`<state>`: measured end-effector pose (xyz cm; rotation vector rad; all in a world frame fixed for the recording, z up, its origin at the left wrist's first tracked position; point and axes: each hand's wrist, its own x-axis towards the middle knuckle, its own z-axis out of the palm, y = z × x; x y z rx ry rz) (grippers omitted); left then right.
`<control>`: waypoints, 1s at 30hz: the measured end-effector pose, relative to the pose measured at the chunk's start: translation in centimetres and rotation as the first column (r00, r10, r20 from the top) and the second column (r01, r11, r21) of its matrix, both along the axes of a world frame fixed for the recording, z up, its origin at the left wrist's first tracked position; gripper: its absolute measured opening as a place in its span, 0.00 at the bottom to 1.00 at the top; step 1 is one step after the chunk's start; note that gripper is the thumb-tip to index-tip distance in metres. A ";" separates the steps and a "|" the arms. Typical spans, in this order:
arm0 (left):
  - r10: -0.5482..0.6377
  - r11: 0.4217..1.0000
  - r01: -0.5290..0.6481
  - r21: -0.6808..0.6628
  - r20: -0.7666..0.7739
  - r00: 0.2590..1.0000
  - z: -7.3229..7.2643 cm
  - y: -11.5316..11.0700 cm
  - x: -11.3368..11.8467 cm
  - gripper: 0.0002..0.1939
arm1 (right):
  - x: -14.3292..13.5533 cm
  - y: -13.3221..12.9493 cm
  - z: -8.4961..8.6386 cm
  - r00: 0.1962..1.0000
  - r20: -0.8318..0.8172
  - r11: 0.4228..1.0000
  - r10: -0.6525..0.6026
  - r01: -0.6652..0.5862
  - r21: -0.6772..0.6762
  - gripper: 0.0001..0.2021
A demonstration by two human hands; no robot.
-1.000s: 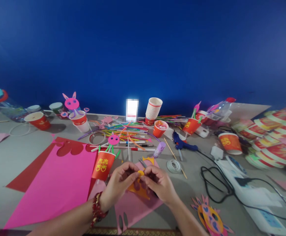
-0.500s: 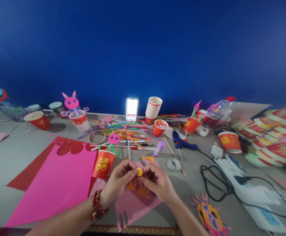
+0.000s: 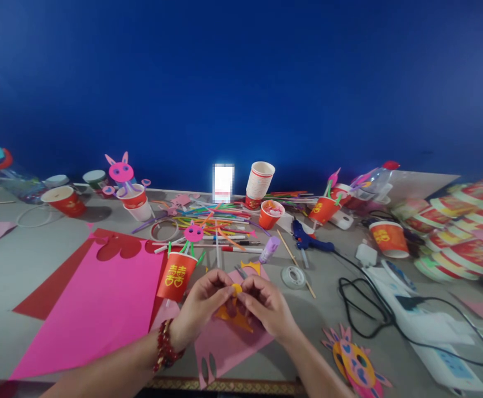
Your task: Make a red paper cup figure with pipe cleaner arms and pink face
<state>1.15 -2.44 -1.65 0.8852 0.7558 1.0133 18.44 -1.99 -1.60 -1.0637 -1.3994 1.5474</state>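
Between my two hands is a small round yellow paper piece (image 3: 237, 288). The fingertips of my left hand (image 3: 208, 296) pinch its left side, and those of my right hand (image 3: 265, 304) close on its right side. Beneath them lie an orange paper scrap (image 3: 241, 321) and a light pink sheet (image 3: 235, 356) with cut-outs along its near edge. Part of a pair of scissors (image 3: 240, 271) shows just beyond my fingers. Left of my left hand stands a red paper cup (image 3: 177, 276) with green stems and a pink cat-like paper face (image 3: 194, 232).
Bright pink card (image 3: 96, 315) covers the left. A purple glue stick (image 3: 269, 250), clear tape roll (image 3: 293, 277) and blue glue gun (image 3: 311, 239) lie beyond my right hand. Black cable (image 3: 366, 331) and a white power strip (image 3: 444, 359) are at right, near a paper face (image 3: 355, 365).
My fingers shift slightly around the yellow piece, and my right fingertips now cover more of its edge. The other things stay where they were.
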 end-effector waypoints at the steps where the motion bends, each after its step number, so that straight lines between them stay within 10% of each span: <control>1: -0.007 1.000 0.007 0.004 0.007 1.000 -0.1 0.0 0.0 0.13 | 0.1 0.0 -0.1 1.000 -0.004 1.000 -0.004 0.004 -0.018 0.19; 7: 0.023 0.999 -0.024 0.042 0.027 0.999 -0.1 -0.2 -0.2 0.13 | 0.4 -0.1 -0.4 1.000 -0.006 1.000 -0.022 0.022 -0.015 0.20; 15: 0.124 0.974 -0.069 0.217 -0.253 0.960 0.9 0.2 -0.7 0.12 | 0.8 0.0 -0.4 0.968 0.238 0.951 -0.079 0.001 0.309 0.12; 21: 0.348 0.914 -0.285 0.288 -0.198 0.917 2.1 0.8 -1.4 0.12 | 1.7 -0.1 1.0 0.795 0.581 0.790 -0.175 -0.239 0.565 0.06; 30: 0.235 0.953 -0.188 0.239 -0.189 0.953 3.6 0.1 -1.5 0.13 | 1.5 -2.0 -0.4 0.556 0.818 0.748 -0.150 -0.477 0.461 0.19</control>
